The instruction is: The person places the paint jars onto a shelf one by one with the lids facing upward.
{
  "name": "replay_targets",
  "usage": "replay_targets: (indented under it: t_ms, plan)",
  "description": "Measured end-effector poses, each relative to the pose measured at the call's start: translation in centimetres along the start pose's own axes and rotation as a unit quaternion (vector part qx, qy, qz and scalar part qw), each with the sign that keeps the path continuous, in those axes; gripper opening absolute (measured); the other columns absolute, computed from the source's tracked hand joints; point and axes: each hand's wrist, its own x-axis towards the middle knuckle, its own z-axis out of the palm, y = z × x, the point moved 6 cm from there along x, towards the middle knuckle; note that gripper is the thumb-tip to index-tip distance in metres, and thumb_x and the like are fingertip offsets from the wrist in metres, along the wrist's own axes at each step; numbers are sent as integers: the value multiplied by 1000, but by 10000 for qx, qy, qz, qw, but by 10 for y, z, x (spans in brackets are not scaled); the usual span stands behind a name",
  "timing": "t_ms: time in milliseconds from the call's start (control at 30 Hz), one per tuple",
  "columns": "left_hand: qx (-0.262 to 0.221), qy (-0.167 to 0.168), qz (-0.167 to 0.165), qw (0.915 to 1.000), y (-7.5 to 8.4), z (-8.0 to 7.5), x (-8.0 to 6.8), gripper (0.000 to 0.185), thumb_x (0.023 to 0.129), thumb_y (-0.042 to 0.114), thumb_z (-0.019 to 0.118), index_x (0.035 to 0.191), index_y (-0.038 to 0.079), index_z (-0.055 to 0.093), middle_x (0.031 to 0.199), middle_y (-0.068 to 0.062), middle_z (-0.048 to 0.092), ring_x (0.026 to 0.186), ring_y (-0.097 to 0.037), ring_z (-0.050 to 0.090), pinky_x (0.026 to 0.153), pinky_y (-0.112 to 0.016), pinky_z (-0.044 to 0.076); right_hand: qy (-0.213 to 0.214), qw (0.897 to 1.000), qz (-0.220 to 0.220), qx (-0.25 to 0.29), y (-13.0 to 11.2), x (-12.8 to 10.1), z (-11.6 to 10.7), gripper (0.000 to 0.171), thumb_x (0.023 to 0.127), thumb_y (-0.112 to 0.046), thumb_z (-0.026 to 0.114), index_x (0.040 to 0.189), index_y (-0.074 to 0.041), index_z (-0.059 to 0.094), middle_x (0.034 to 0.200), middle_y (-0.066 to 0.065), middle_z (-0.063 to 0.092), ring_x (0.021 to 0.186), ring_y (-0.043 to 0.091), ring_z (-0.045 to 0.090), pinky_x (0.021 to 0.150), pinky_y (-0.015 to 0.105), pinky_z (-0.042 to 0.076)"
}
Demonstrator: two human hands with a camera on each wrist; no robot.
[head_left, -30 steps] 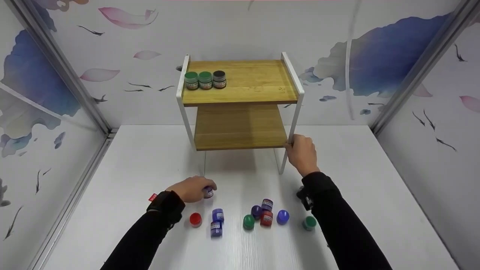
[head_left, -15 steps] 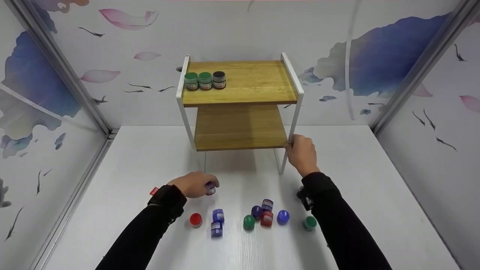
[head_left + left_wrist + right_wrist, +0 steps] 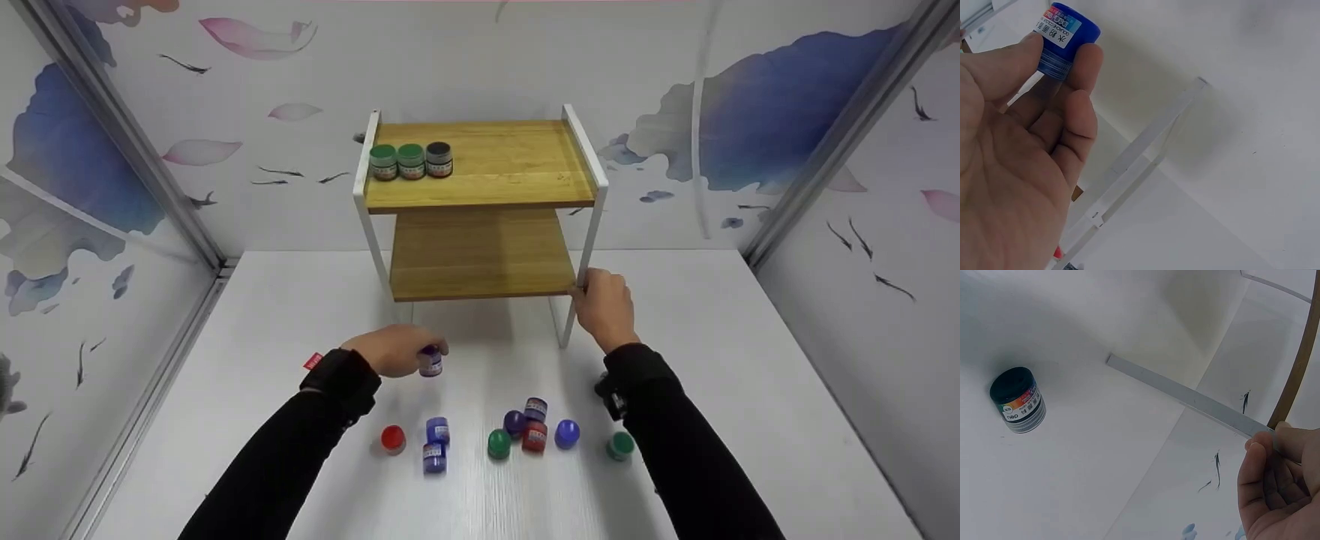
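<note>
My left hand [image 3: 390, 350] pinches a small blue paint jar [image 3: 430, 362] between thumb and fingers, in front of the shelf's near left leg. In the left wrist view the label on this paint jar [image 3: 1055, 28] reads gouache colour. My right hand [image 3: 605, 307] grips the near right white leg [image 3: 591, 240] of the two-tier wooden shelf [image 3: 510, 165], level with the lower board [image 3: 480, 262]. In the right wrist view, thumb and fingertips close on that leg [image 3: 1185, 395] beside the board's edge. Two green-lidded paint jars [image 3: 397, 161] and a black-lidded one [image 3: 439, 160] line the top board's left side.
On the white table stand or lie a red jar [image 3: 393, 439], two blue-purple jars [image 3: 435, 445], a middle cluster with a dark red jar [image 3: 535, 436], a blue jar [image 3: 567, 433] and a green one [image 3: 620, 445]. A dark jar [image 3: 1019, 399] stands near my right wrist. Patterned walls enclose the table.
My left hand has lifted the blue paint jar and carried it forward and slightly right, toward the shelf. My right hand keeps its grip on the shelf leg.
</note>
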Motion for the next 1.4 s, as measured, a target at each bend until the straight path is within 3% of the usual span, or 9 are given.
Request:
replay_targets:
  t_ms: [467, 733, 1133, 1400]
  plan:
    - [329, 85, 355, 9988, 37, -41, -13, 31, 99, 15, 55, 129, 18, 62, 120, -7, 65, 107, -24, 58, 102, -42, 48, -18, 10000, -41, 8, 0, -1, 2, 17, 92, -10, 64, 94, 6, 69, 85, 21, 71, 76, 32, 70, 66, 43, 54]
    - [740, 176, 525, 9957, 62, -70, -25, 38, 95, 2, 55, 129, 17, 62, 126, -8, 62, 112, -26, 56, 104, -44, 46, -62, 10000, 60, -34, 1, 1, 3, 16, 92, -11, 64, 89, 3, 70, 81, 18, 71, 72, 28, 68, 63, 40, 52]
    - [1051, 379, 687, 9914, 104, -104, -35, 30, 96, 12, 58, 126, 18, 63, 120, -6, 63, 108, -23, 56, 102, -40, 47, -30, 10000, 15, 7, 2, 1, 1, 15, 92, -9, 63, 89, 4, 69, 84, 20, 71, 78, 33, 70, 68, 45, 55]
    - [1176, 602, 1035, 9858, 127, -127, -44, 30, 96, 15, 59, 127, 17, 62, 122, -5, 64, 111, -21, 58, 102, -38, 47, -36, 10000, -5, 4, 1, 2, 1, 14, 92, -9, 63, 90, 3, 69, 85, 20, 71, 78, 34, 70, 69, 46, 55]
